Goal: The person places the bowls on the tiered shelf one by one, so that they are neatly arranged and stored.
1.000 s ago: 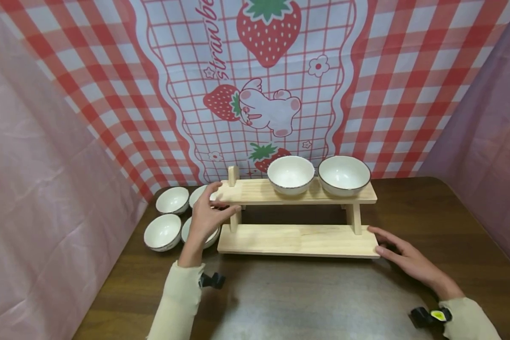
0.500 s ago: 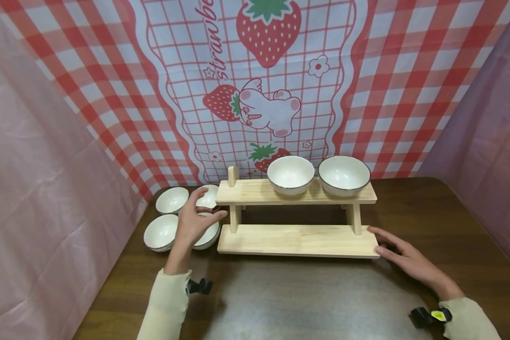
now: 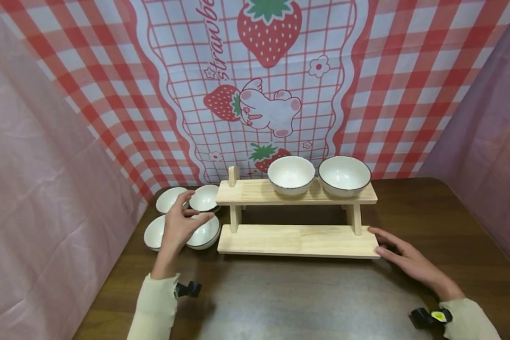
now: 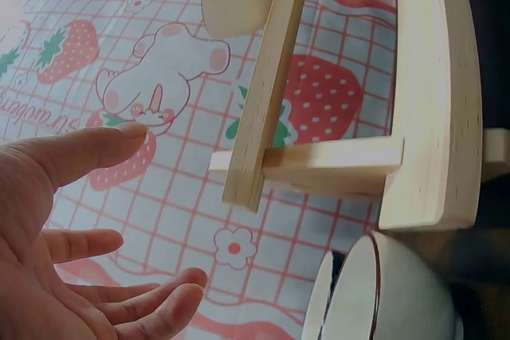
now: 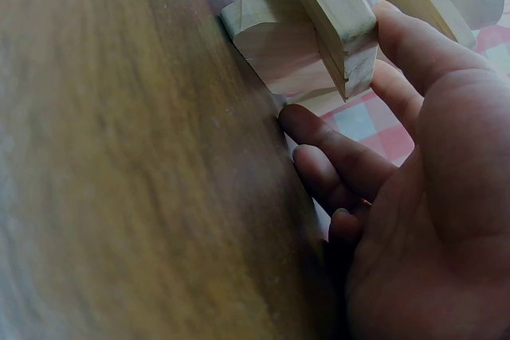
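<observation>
A two-tier wooden shelf rack [image 3: 297, 240] stands on the table. Two white bowls with dark rims, one left [image 3: 291, 175] and one right [image 3: 344, 176], sit on its upper board. My right hand [image 3: 412, 262] holds the right end of the lower board, thumb at the front corner and index finger at the back. In the right wrist view, the other fingers curl below the board [image 5: 335, 29]. My left hand [image 3: 180, 226] hovers over several white bowls left of the rack, holding nothing; its fingers are spread apart. It partly hides the front-left bowl [image 3: 154, 234].
The brown wooden table [image 3: 297, 297] extends in front of the rack. A strawberry-patterned cloth [image 3: 272, 104] hangs behind, and pink curtains [image 3: 46, 189] flank both sides. A small upright peg [image 3: 233, 176] rises at the upper board's left end.
My left hand has come off the upper board's left end and moved left over the bowls. The right hand stays at the lower board, and the rack has not visibly moved.
</observation>
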Demonstrator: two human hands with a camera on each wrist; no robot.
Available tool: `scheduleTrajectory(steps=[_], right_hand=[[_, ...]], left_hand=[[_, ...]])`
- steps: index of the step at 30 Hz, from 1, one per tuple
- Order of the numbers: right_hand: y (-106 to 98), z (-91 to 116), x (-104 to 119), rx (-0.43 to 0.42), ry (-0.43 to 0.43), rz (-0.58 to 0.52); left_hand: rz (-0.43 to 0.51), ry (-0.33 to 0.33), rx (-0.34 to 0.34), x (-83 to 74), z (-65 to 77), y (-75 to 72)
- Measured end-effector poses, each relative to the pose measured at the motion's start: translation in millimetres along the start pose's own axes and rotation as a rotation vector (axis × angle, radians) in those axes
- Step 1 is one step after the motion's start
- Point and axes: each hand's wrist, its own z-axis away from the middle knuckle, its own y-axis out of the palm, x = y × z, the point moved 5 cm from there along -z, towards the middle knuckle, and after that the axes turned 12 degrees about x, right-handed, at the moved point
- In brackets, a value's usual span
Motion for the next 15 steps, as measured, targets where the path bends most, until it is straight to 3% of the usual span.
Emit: scheduleTrajectory(steps=[15], right_hand=[[0.0, 0.1, -1.1, 0.0, 0.007, -0.004]], left_hand=[[0.007, -0.059, -0.016, 18.8, 11.0, -9.9]])
